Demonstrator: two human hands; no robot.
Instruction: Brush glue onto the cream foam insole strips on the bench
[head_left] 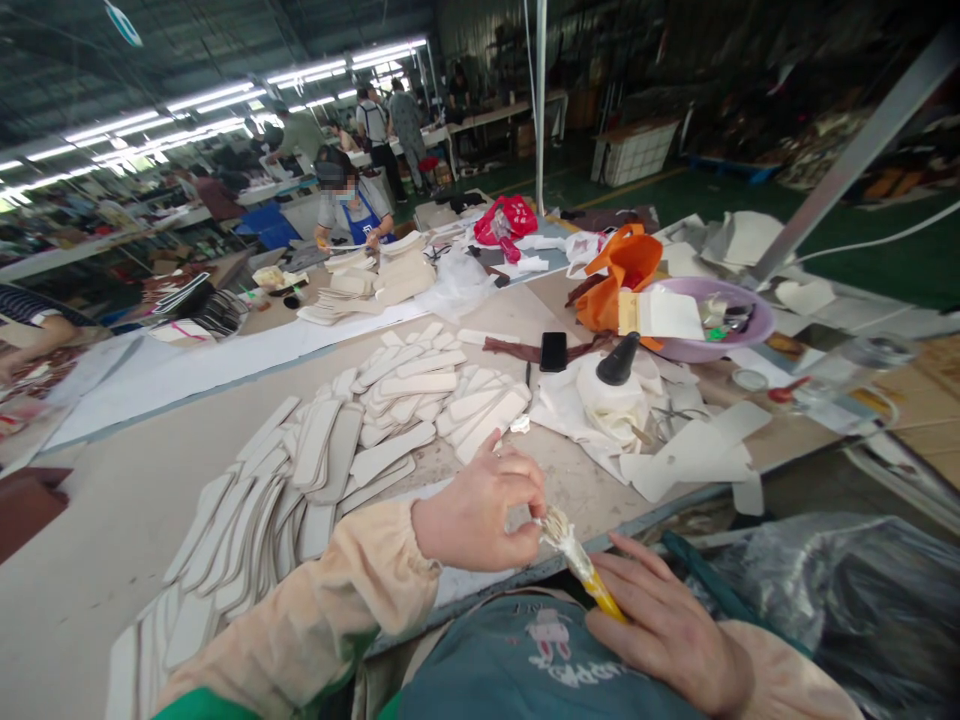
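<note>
My right hand (664, 625) is closed round the yellow handle of a glue brush (579, 563), low at the table's near edge. My left hand (484, 510) pinches the brush's glue-caked bristles with fingers pressed together. Just beyond my left hand, several flat pale insole-shaped strips (360, 440) lie overlapping on the worktable (112, 500). A glue bottle with a black nozzle (616, 385) stands to the right of them on crumpled white paper.
A black phone (553, 351), an orange bag (619, 275) and a lilac basin (720, 320) holding white card and tools lie at right. A red bag (504, 220) and more strip stacks (375, 285) sit farther back, where a person in a blue apron (349, 205) works. Dark plastic bag (840, 600) at lower right.
</note>
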